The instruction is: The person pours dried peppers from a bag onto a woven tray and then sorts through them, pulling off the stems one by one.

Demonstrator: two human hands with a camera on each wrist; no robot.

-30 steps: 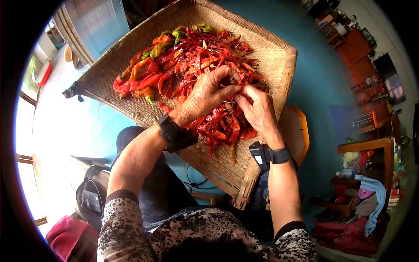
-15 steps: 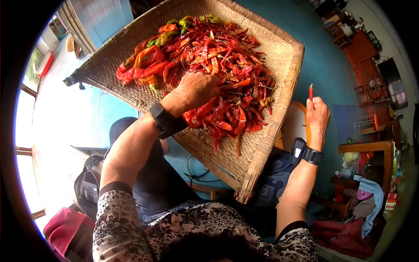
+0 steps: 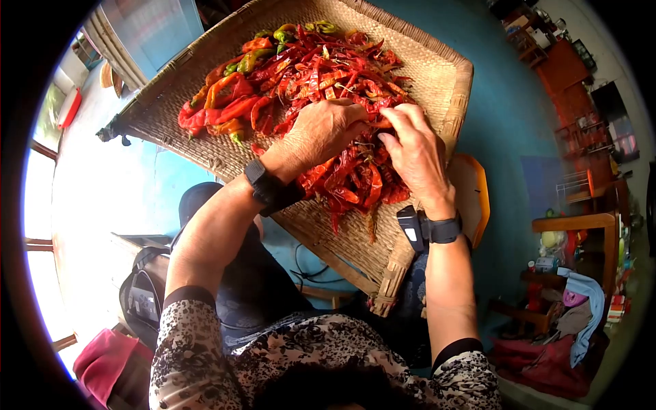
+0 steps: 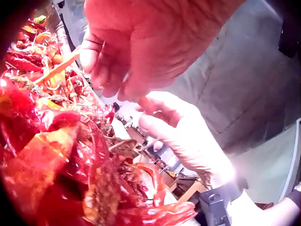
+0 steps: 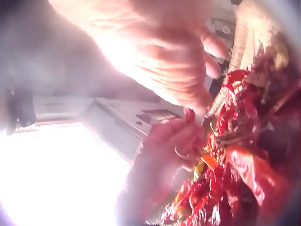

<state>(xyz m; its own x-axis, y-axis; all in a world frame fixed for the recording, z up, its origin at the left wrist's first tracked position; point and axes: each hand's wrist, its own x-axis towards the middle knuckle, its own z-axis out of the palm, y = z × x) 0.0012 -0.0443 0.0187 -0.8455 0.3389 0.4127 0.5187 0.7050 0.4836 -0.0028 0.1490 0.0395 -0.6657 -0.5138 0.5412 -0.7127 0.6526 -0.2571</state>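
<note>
A heap of red chili peppers [image 3: 372, 181], many wrinkled, lies on a woven tray [image 3: 434, 75]. Over its middle, my left hand [image 3: 321, 133] grips a chili pepper [image 4: 59, 68]; in the left wrist view its orange-red length sticks out beside the thumb. A red end [image 5: 189, 114] shows at the left fingertips in the right wrist view. Close to those fingertips is my right hand [image 3: 417, 154], its thumb and forefinger apart and lightly bent around the red end. Larger red and orange peppers [image 3: 222, 109] with a few green ones [image 3: 283, 34] lie toward the tray's far left.
The tray sits across the person's lap, its near corner [image 3: 386, 294] between the forearms. Beside its right edge is an orange-rimmed container [image 3: 478, 198]. A wooden chair [image 3: 581, 222] with clothes stands at right; a dark bag [image 3: 147, 294] is at left.
The right hand went out over the orange-rimmed container with a red chili pepper, then came back without it to the left hand. The left hand shifted slightly right over the heap.
</note>
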